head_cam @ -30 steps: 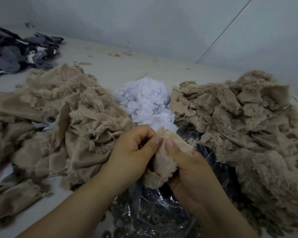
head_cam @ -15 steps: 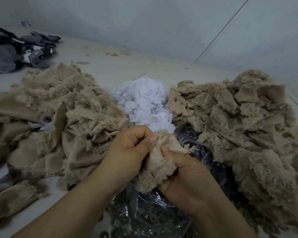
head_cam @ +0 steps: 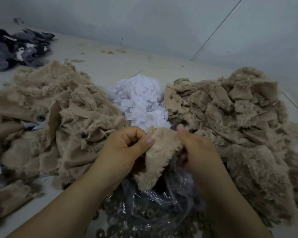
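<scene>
Near centre, over the plastic bag: tan fur piece, pinched in the left grip, thumb on its backing. Cannot tell the hold of the blurred right grip at its right edge. Stretch the backing taut; avoid snagging the right pile.

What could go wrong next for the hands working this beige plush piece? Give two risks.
1. The plush piece, pinched by the left hand, may slip from the blurred right hand onto the plastic bag of dark rings.
2. It could get mixed into the right beige pile close beside it.
</scene>
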The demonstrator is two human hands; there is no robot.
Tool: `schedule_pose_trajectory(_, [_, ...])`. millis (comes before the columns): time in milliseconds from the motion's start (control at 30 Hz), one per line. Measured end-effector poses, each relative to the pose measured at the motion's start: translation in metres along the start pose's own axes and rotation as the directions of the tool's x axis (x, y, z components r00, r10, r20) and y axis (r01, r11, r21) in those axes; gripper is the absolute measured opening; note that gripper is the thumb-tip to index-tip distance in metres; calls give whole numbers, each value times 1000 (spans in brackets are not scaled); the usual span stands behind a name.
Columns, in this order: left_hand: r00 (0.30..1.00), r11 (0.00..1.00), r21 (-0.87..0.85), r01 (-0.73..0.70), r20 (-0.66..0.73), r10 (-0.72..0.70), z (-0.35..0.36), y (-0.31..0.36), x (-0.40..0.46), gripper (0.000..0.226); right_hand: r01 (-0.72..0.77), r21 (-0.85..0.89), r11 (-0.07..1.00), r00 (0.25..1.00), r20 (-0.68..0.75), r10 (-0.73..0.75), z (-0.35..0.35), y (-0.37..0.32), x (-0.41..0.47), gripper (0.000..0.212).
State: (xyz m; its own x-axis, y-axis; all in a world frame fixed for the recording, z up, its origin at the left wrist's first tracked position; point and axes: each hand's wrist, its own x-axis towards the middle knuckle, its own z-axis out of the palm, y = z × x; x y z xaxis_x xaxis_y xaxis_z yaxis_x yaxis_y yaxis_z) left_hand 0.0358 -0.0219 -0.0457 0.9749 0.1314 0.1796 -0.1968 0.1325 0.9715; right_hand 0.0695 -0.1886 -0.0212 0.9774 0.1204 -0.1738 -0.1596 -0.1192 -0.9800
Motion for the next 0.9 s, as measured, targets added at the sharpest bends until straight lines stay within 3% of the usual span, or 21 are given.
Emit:
schedule_pose_trajectory(67, [1000,1000,-14,5,-7,-5,0,-2,0,13,193,-416,888,926,-223,-306,-17,4,15,44])
schedule_pose_trajectory(100, [1000,1000,-12,11,-14,-11,0,-3,0,13,219,-593,775,886,-213,-413,-24,8,24,33])
schedule_pose_trajectory(167, [999,1000,-10,28,-32,-28,-1,-5,-1,16,166,-839,518,930,-42,-366,-30,16,38,23])
schedule_pose_trajectory(233, [998,999,-8,44,-44,-44,-2,-6,-1,19,156,-912,379,974,77,-215,-31,28,46,32])
schedule_pose_trajectory(400, [998,998,-25,56,-38,-57,0,-3,0,14,321,-876,360,940,250,-232,-31,40,46,47])
schedule_pose_trajectory(600, [998,998,-17,55,-40,-56,2,-4,0,14,256,-889,379,955,170,-244,-29,36,40,29])
schedule_pose_trajectory(900, [998,998,-15,59,-13,-59,0,-7,0,15,294,-843,450,928,139,-346,-27,41,42,19])
